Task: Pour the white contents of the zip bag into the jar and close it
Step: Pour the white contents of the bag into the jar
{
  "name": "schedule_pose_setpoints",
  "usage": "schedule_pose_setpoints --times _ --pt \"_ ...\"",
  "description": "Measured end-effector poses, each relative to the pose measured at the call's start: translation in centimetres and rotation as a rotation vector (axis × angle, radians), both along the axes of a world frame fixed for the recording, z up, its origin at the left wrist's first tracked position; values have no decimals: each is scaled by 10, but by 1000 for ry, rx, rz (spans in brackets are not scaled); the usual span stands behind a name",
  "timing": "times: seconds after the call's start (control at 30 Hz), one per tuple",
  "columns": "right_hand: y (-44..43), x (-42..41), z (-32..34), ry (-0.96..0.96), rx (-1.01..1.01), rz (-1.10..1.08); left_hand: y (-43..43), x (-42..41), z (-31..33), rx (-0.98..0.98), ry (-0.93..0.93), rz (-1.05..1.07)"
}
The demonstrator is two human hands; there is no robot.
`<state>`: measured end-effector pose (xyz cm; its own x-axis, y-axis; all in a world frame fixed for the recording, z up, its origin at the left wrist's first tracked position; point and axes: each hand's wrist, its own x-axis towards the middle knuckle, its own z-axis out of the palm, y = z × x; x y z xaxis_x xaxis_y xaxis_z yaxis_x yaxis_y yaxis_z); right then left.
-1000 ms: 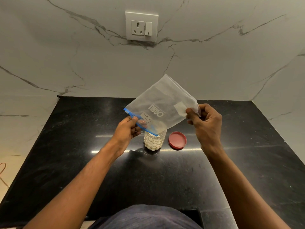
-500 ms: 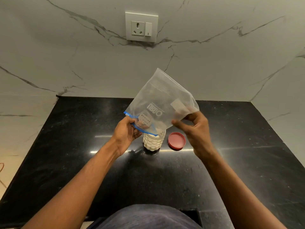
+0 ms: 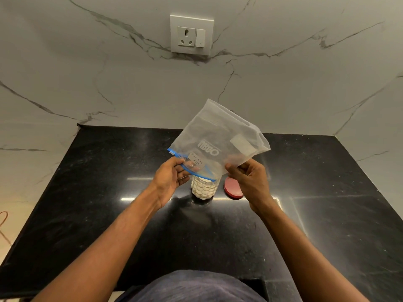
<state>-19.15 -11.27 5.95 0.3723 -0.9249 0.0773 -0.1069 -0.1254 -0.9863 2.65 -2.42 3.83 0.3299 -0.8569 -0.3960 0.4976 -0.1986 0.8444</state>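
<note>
The zip bag (image 3: 218, 138) is now tipped steeper, its blue mouth pinched by the left hand (image 3: 172, 178) over the jar (image 3: 204, 190), mid-counter. Its edge is re-pinched lower by the right hand (image 3: 250, 180). Pouring is judged nearly finished; the red lid (image 3: 231, 189), just right, is not yet fitted.

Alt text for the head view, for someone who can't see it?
The left hand and right hand hold a nearly empty zip bag, blue zip edge down, over an open jar of white powder on a black countertop. A red lid lies beside the jar.
</note>
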Motion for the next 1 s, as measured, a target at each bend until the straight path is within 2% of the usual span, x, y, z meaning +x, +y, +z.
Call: schedule_pose_setpoints --times 0.27,0.37,0.5,0.7,1.0 --pt "-3 8 -3 91 -68 42 -1 0 0 17 22 19" --pt "-3 11 -6 48 -94 16 -1 -1 0 19 21 24" --pt "-3 16 -9 75 -67 87 0 0 1 24 19 14" --pt "-7 26 -15 -20 -43 21 1 -1 3 22 -19 0" --pt "-15 26 -28 -34 -89 30 3 1 11 13 -89 -9"
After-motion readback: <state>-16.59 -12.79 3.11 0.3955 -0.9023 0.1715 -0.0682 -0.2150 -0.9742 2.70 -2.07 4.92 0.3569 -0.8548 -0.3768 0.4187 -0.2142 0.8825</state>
